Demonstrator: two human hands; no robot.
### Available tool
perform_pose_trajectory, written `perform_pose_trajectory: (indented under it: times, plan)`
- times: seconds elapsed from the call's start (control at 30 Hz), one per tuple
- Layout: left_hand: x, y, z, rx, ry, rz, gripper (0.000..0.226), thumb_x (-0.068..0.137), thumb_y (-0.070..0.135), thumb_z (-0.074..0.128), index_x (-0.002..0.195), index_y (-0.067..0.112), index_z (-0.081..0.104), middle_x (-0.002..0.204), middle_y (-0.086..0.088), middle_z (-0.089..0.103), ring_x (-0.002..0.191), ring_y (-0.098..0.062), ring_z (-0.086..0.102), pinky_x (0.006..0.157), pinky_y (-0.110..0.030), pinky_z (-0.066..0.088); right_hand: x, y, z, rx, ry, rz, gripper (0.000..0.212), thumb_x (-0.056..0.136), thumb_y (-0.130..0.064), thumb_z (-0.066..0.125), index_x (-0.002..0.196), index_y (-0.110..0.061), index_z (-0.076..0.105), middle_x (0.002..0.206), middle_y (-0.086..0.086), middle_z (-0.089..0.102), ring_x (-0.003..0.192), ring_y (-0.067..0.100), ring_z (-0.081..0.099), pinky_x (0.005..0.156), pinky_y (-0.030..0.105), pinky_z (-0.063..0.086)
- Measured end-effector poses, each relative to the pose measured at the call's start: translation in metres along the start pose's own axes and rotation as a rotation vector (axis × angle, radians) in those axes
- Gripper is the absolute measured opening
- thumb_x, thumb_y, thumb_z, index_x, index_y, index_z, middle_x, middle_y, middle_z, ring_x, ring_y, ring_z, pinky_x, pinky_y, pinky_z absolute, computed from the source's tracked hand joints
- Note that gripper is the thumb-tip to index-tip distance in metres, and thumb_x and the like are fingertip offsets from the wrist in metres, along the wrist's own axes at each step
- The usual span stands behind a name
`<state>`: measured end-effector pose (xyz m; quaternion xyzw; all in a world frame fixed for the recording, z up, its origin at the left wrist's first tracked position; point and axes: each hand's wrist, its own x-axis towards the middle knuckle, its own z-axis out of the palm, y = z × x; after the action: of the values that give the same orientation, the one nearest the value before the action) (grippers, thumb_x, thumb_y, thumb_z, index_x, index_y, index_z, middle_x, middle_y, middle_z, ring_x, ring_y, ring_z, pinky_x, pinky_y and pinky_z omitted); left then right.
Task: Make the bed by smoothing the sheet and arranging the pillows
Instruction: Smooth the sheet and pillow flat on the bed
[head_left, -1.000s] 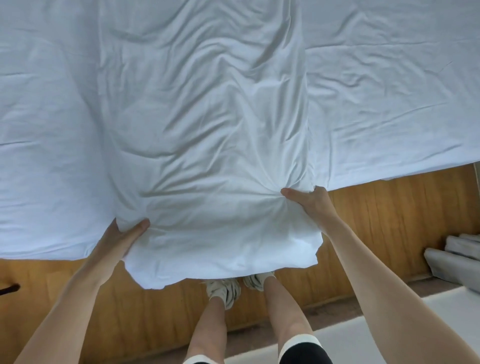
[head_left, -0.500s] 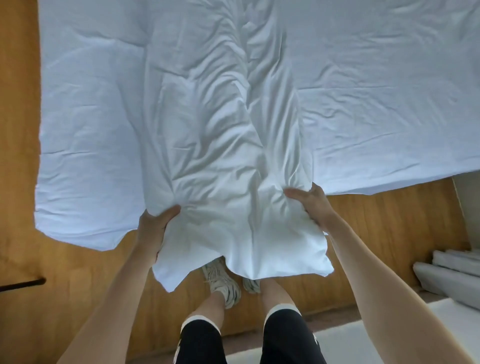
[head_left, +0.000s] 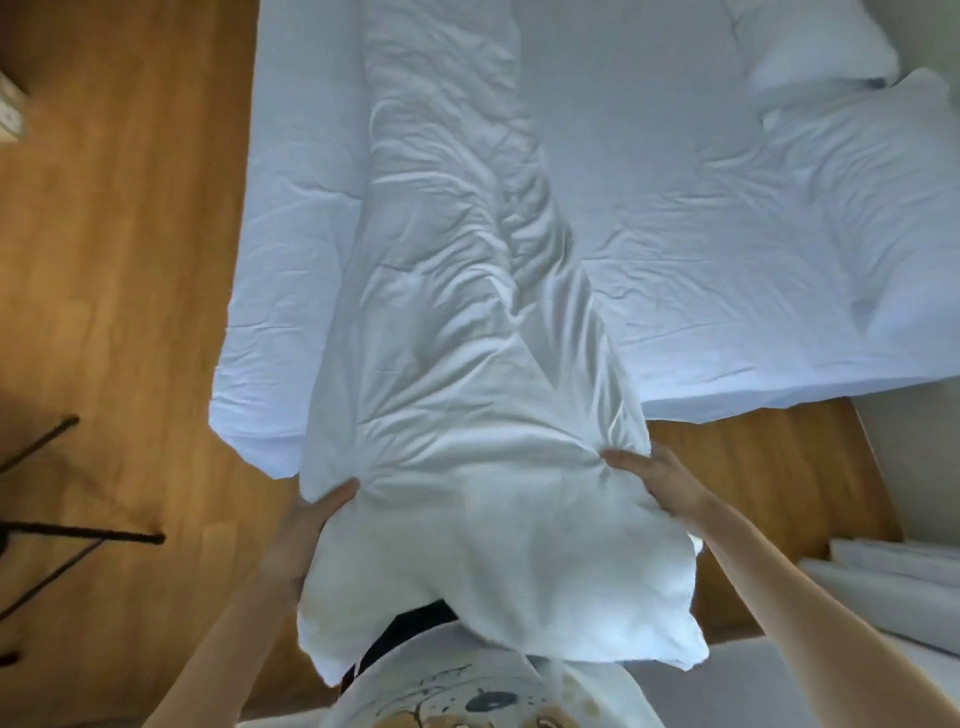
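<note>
Both hands, left hand (head_left: 304, 535) and right hand (head_left: 660, 480), each kept a grip pinching the folded sheet (head_left: 467, 395) at the bed's (head_left: 675, 218) near edge, apparently to drag it; pillows (head_left: 831, 67) lay at the bed's far right corner.

Folded duvet (head_left: 457, 322) lengthwise on bed (head_left: 649, 218); pillows (head_left: 852, 171) right (two, probably); floor (head_left: 114, 260) left.

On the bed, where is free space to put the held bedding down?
Free: the flat sheet between the long folded bedding and the two pillows. Also a strip at the bed's left edge. The right end is crowded by pillows.
</note>
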<state>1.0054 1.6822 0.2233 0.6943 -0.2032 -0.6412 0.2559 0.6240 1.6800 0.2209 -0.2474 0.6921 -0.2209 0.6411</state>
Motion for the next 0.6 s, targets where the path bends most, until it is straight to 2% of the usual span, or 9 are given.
perform_pose_trajectory:
  times: [0.07, 0.13, 0.27, 0.3, 0.37, 0.43, 0.6]
  plan:
    - [-0.034, -0.032, -0.003, 0.021, 0.006, -0.05, 0.05, 0.071, 0.038, 0.08, 0.112, 0.017, 0.06, 0.097, -0.003, 0.07, 0.089, -0.023, 0.064, 0.066, -0.032, 0.047, -0.028, 0.034, -0.002, -0.017, -0.035, 0.052, 0.05, 0.067, -0.033, 0.08, 0.108, -0.005, 0.07, 0.097, 0.014, 0.074, 0.088, 0.031, 0.072, 0.078, 0.038, 0.056]
    - [-0.061, -0.065, -0.002, 0.049, 0.016, -0.129, 0.06, 0.059, 0.044, 0.083, 0.107, 0.013, 0.064, 0.091, -0.006, 0.073, 0.087, -0.025, 0.066, 0.067, -0.032, 0.047, -0.048, 0.069, -0.007, -0.02, -0.052, 0.106, 0.058, 0.062, -0.039, 0.081, 0.109, -0.007, 0.07, 0.099, 0.014, 0.074, 0.091, 0.031, 0.071, 0.084, 0.042, 0.055]
    - [-0.097, -0.115, 0.01, 0.023, 0.009, -0.231, 0.074, 0.048, 0.049, 0.084, 0.107, 0.008, 0.067, 0.093, -0.012, 0.073, 0.09, -0.032, 0.067, 0.078, -0.039, 0.05, -0.076, 0.126, -0.026, 0.023, -0.064, 0.164, 0.071, 0.056, -0.044, 0.084, 0.114, -0.008, 0.066, 0.103, 0.014, 0.073, 0.095, 0.033, 0.07, 0.094, 0.051, 0.051]
    - [-0.103, -0.121, 0.016, 0.015, 0.006, -0.245, 0.066, 0.055, 0.044, 0.084, 0.106, 0.006, 0.067, 0.092, -0.014, 0.073, 0.088, -0.033, 0.067, 0.073, -0.037, 0.049, -0.079, 0.132, -0.032, 0.03, -0.061, 0.165, 0.074, 0.054, -0.045, 0.085, 0.114, -0.008, 0.066, 0.104, 0.014, 0.073, 0.095, 0.033, 0.07, 0.094, 0.051, 0.051]
    - [-0.116, -0.125, 0.026, 0.026, 0.025, -0.238, 0.038, 0.079, 0.032, 0.073, 0.106, 0.005, 0.066, 0.091, -0.016, 0.071, 0.084, -0.031, 0.066, 0.064, -0.033, 0.045, -0.083, 0.138, -0.041, 0.033, -0.06, 0.158, 0.081, 0.049, -0.05, 0.088, 0.115, -0.008, 0.065, 0.104, 0.013, 0.073, 0.095, 0.032, 0.07, 0.093, 0.049, 0.052]
    - [-0.12, -0.122, 0.033, 0.011, 0.046, -0.23, 0.026, 0.087, 0.027, 0.064, 0.105, 0.008, 0.065, 0.092, -0.014, 0.071, 0.084, -0.029, 0.065, 0.063, -0.032, 0.045, -0.082, 0.139, -0.045, 0.032, -0.067, 0.159, 0.08, 0.05, -0.049, 0.088, 0.115, -0.009, 0.065, 0.104, 0.012, 0.073, 0.095, 0.031, 0.07, 0.094, 0.049, 0.051]
    - [-0.109, -0.11, 0.032, 0.031, 0.083, -0.253, 0.04, 0.083, 0.036, 0.068, 0.111, 0.008, 0.065, 0.095, -0.015, 0.072, 0.091, -0.035, 0.065, 0.072, -0.038, 0.048, -0.073, 0.124, -0.041, 0.0, -0.055, 0.128, 0.064, 0.058, -0.046, 0.08, 0.11, -0.011, 0.068, 0.099, 0.008, 0.074, 0.091, 0.027, 0.071, 0.092, 0.047, 0.053]
